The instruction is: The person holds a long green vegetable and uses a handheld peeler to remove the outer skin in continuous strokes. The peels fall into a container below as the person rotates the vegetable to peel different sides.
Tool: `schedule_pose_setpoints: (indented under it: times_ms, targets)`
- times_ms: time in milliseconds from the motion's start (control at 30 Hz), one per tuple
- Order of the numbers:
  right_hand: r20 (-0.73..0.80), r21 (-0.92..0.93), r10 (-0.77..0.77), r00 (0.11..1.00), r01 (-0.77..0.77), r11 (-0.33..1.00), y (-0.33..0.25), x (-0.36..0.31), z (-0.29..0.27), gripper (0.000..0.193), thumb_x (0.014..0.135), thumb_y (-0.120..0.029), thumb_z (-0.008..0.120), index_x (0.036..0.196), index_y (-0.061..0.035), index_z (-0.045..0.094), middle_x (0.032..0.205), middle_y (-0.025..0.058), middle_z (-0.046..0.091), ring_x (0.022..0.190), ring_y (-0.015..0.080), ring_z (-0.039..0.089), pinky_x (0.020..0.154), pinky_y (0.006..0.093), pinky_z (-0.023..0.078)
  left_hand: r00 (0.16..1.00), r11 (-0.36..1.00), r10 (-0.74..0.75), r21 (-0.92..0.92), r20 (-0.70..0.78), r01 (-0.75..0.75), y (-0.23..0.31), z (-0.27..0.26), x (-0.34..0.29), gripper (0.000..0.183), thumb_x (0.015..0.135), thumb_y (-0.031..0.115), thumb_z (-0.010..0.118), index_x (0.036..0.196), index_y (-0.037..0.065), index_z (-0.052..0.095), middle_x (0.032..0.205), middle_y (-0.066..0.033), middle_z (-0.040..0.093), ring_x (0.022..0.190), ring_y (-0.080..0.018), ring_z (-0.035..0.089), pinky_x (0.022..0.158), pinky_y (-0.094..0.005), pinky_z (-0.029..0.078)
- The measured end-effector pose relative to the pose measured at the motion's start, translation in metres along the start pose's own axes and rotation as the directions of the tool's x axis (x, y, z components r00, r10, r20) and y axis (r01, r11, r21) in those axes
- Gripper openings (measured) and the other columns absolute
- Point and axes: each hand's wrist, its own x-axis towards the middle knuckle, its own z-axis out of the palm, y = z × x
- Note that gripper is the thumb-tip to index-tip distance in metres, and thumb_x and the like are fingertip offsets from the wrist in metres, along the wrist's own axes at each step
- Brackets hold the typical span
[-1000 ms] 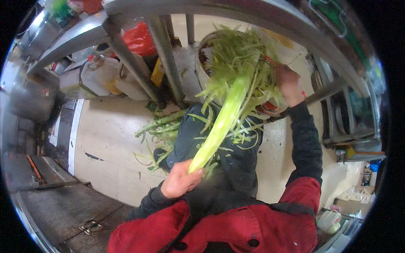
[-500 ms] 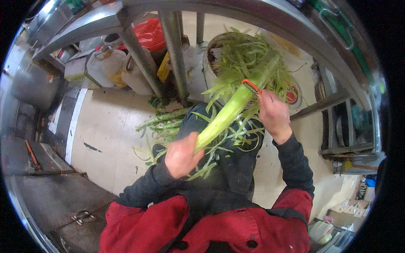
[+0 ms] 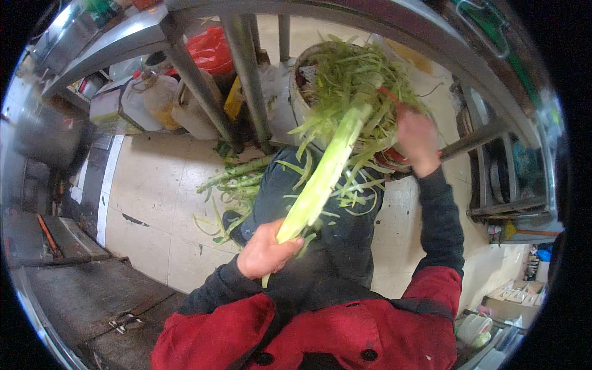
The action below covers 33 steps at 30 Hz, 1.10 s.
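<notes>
My left hand (image 3: 266, 251) is closed around the near end of a long, pale green celtuce stem (image 3: 324, 176), mostly stripped of its skin. The stem slants up and away over my knees, its far end above a round bucket (image 3: 295, 98) heaped with green peelings (image 3: 354, 71). My right hand (image 3: 416, 137), smeared by motion, grips an orange-red peeler (image 3: 387, 94) to the right of the stem's far end, apart from it. Loose strips of peel (image 3: 354, 196) hang over my dark trousers. More thin stems with leaves (image 3: 237, 177) lie on the floor left of my leg.
A steel table frame (image 3: 243, 68) arches over the far side, its legs left of the bucket. Behind it stand plastic jugs (image 3: 161, 95) and a red plastic bag (image 3: 211, 50). A metal rack (image 3: 509, 179) is at right; a dark metal cabinet (image 3: 74, 290) at lower left.
My right hand and the peeler have swung off the stem, up and right. The stem has tipped steeper, its far end shifting left and nearer. My left hand still grips its lower end.
</notes>
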Motion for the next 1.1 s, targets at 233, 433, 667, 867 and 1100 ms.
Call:
schedule_pose_setpoints:
  times_ms: [233,433,667,867,1100]
  targets:
    - [-0.276,0.438,-0.297,0.914,0.395,0.807,-0.090,-0.058,-0.069,0.018,0.077,-0.007,0.061,0.095,-0.0085,0.065,0.078,0.0066,0.062,0.065,0.0260,0.062,0.054,0.0366,0.051,1.000,0.994,0.022,-0.103,0.001,-0.022,-0.001,0.006,0.014,0.017,0.093,0.016,0.062,0.100,0.001,0.057,0.062,0.0007,0.052,0.044,-0.0070,0.045,0.040,-0.0247,0.034]
    - [-0.257,0.416,-0.353,0.900,0.433,0.800,-0.099,-0.055,-0.053,0.013,0.081,-0.012,0.062,0.093,-0.0089,0.062,0.068,0.0053,0.050,0.059,0.0219,0.056,0.048,0.0347,0.046,0.996,0.994,-0.063,-0.090,-0.067,0.057,-0.004,0.004,0.015,0.015,0.094,0.015,0.061,0.101,0.003,0.056,0.063,0.0016,0.050,0.044,-0.0067,0.043,0.040,-0.0241,0.033]
    - [-0.387,0.317,-0.043,0.921,0.177,0.932,0.026,0.039,0.011,0.017,0.089,-0.009,0.052,0.101,-0.0046,0.063,0.086,0.0167,0.065,0.069,0.0350,0.062,0.061,0.0446,0.050,0.991,0.995,-0.097,-0.034,-0.095,0.095,-0.008,-0.004,-0.009,0.019,0.093,0.017,0.062,0.105,0.003,0.059,0.065,0.0012,0.053,0.045,-0.0064,0.046,0.041,-0.0241,0.035]
    - [-0.330,0.247,-0.174,0.928,0.263,0.933,-0.052,-0.032,-0.047,0.012,0.081,-0.008,0.064,0.093,-0.0084,0.065,0.077,0.0098,0.063,0.064,0.0280,0.061,0.054,0.0359,0.050,0.995,0.973,0.028,0.229,-0.098,-0.005,-0.008,-0.001,0.001,0.028,0.090,0.020,0.064,0.107,-0.001,0.060,0.074,-0.0037,0.060,0.064,-0.0094,0.051,0.059,-0.0290,0.044]
    - [-0.278,0.312,-0.202,0.939,0.287,0.906,-0.059,-0.017,-0.031,0.009,0.087,-0.012,0.056,0.094,-0.0142,0.060,0.081,0.0050,0.062,0.065,0.0242,0.062,0.050,0.0352,0.050,0.980,0.957,0.137,0.275,-0.147,-0.093,-0.029,-0.004,0.002,0.031,0.088,0.019,0.067,0.109,-0.002,0.060,0.087,-0.0105,0.063,0.080,-0.0153,0.055,0.077,-0.0327,0.048]
